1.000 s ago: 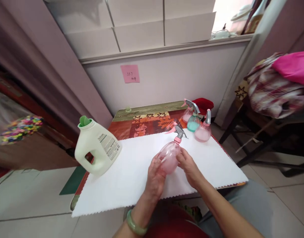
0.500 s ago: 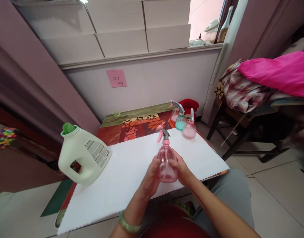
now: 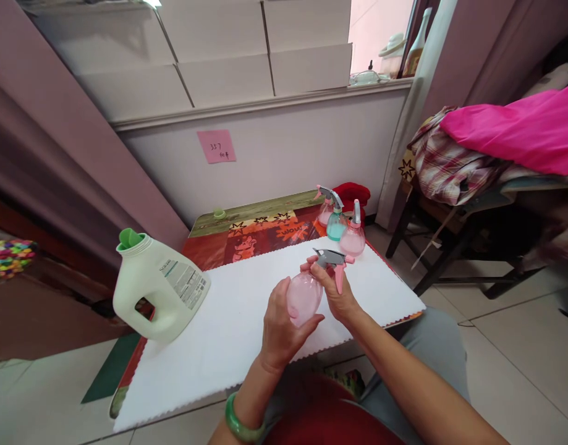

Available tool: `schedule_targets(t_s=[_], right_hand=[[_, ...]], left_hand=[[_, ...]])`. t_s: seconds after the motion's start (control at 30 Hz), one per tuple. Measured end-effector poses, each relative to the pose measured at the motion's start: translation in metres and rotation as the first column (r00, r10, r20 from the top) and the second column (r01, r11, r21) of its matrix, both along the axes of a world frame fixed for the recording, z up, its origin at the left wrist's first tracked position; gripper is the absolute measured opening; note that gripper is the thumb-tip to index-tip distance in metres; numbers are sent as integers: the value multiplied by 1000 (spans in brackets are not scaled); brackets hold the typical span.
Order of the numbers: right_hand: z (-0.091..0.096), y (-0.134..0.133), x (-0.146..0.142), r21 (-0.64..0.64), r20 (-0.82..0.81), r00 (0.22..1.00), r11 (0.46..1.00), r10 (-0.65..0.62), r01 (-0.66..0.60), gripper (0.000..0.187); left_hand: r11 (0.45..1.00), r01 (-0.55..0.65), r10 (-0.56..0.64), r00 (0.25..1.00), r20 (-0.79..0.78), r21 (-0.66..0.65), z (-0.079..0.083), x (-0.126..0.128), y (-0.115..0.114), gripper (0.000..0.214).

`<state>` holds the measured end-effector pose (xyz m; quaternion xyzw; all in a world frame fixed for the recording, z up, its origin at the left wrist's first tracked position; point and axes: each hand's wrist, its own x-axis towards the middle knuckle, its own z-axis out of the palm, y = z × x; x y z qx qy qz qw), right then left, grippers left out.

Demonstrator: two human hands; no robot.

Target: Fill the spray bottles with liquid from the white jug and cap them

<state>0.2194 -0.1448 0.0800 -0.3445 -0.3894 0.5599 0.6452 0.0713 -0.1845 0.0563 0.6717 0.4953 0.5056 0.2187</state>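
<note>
Both my hands hold a clear pink spray bottle point(image 3: 305, 299), tilted with its grey-and-pink trigger head to the upper right. My left hand point(image 3: 284, 327) cups the round body from the left and below. Around the neck, just under the trigger, are the fingers of my right hand point(image 3: 334, 290). Beyond them, at the table's far right, stand a pink spray bottle point(image 3: 353, 240), a teal spray bottle point(image 3: 336, 227) and another pink one point(image 3: 326, 212) partly hidden behind it. To the left, a pale green jug point(image 3: 161, 290) with a handle and an uncapped spout leans on the table.
A white sheet point(image 3: 209, 352) with a scalloped edge covers much of the patterned table point(image 3: 204, 250). A small green cap point(image 3: 219, 214) lies at the back. Red cloth point(image 3: 353, 193) sits behind the bottles. At right stands a chair point(image 3: 469, 247) piled with clothes.
The spray bottle has gone from upright to tilted, its trigger now pointing right. My right hand has shifted from the body up to the neck; my left hand has moved round the body.
</note>
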Motion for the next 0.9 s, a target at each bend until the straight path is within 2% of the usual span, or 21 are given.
schedule_targets(t_s=[0.1,0.2,0.27,0.33,0.37,0.4,0.43,0.47,0.5,0.53,0.57,0.6,0.63,0.67,0.7,0.73,0.77,0.8,0.83,0.9], right_hand=[[2,2,-12,-11,-118,989,996,-89,88,38],[4,5,-15,-54,-137,987,995,-87,80,41],[8,6,-10,-84,-97,995,996,-30,22,42],[12,7,-1,-90,-69,994,991,88,-94,44],[14,7,3,-84,-68,983,981,169,-174,45],[16,6,7,-71,-74,965,964,250,-255,47],[17,5,10,-53,-87,944,945,319,-324,48],[18,4,12,-34,-108,923,926,369,-375,49],[19,3,12,-18,-139,908,915,396,-402,49],[20,2,11,-6,-175,901,915,397,-404,49],[20,2,9,-3,-210,903,923,375,-384,49],[20,3,8,-14,-233,913,938,335,-348,49],[20,5,6,-36,-240,929,954,280,-297,49],[19,8,6,-59,-226,951,971,212,-231,49],[18,11,6,-79,-188,973,985,134,-150,50],[16,14,6,-88,-131,990,994,45,-57,49],[14,17,7,-83,-66,997,996,-49,43,48],[11,19,7,-65,-2,991,988,-137,137,46],[7,20,6,-43,55,975,976,-213,216,44],[1,20,1,-10,137,944,952,-302,306,41]], left_hand=[[990,-15,30,994,-108,138,-5,4,-1,84],[990,-13,30,992,-126,138,-8,8,-3,86],[997,-13,19,996,-82,74,-6,8,-4,88],[998,36,-35,999,28,-45,-1,6,-4,87],[985,114,-98,987,126,-129,2,5,-4,84],[947,233,-173,950,260,-220,6,4,-3,80],[867,390,-243,875,420,-309,9,3,-3,76],[734,568,-286,757,588,-374,11,3,-2,75],[562,727,-280,617,736,-395,12,4,-2,79],[393,835,-227,493,840,-385,12,6,-1,87],[272,888,-148,419,896,-371,10,8,0,96],[229,898,-67,400,914,-376,7,10,1,99],[275,869,9,426,905,-412,4,11,2,96],[399,786,83,482,872,-473,1,11,4,88],[549,647,148,548,823,-529,-2,10,6,79],[691,474,191,610,769,-547,-5,8,8,71],[803,305,197,674,712,-512,-6,5,9,64],[884,177,164,748,643,-432,-6,1,9,58],[938,106,101,827,553,-329,-6,-2,9,55],[986,91,-43,946,322,-137,-5,-3,6,67]])
